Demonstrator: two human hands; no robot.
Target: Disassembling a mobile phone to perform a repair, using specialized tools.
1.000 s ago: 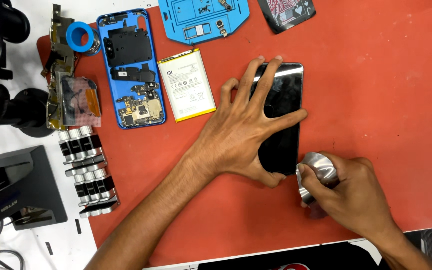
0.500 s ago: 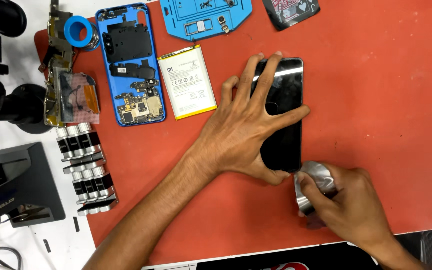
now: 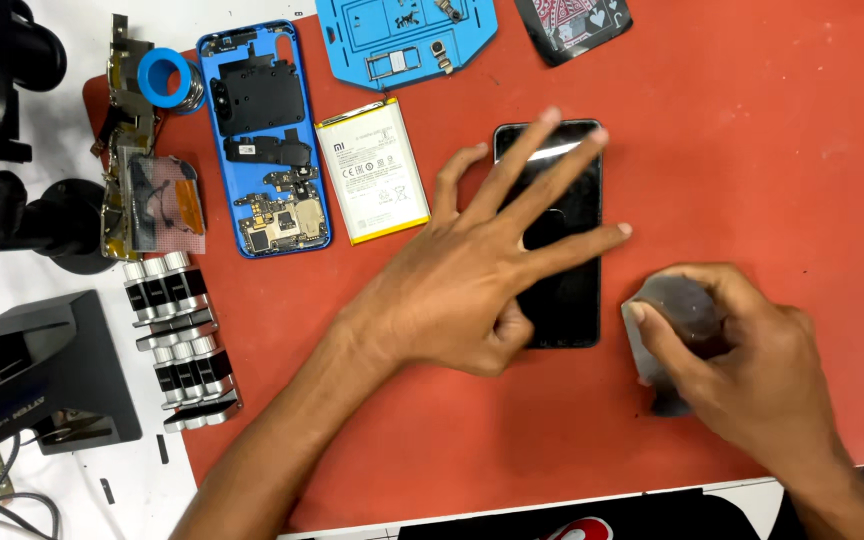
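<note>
I see my left hand spread flat, fingers open, over the black phone lying on the red mat. Just right of the phone, my right hand clenches a small grey bottle.

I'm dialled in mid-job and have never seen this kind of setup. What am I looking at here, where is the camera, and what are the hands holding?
One camera, worn on the person's head, looks down at an orange work mat. The left hand is spread over a black phone screen lying flat. The right hand grips a small grey round tool beside the screen. Further left lie a white battery, an opened blue phone body, a blue parts tray and a roll of blue tape.
</note>
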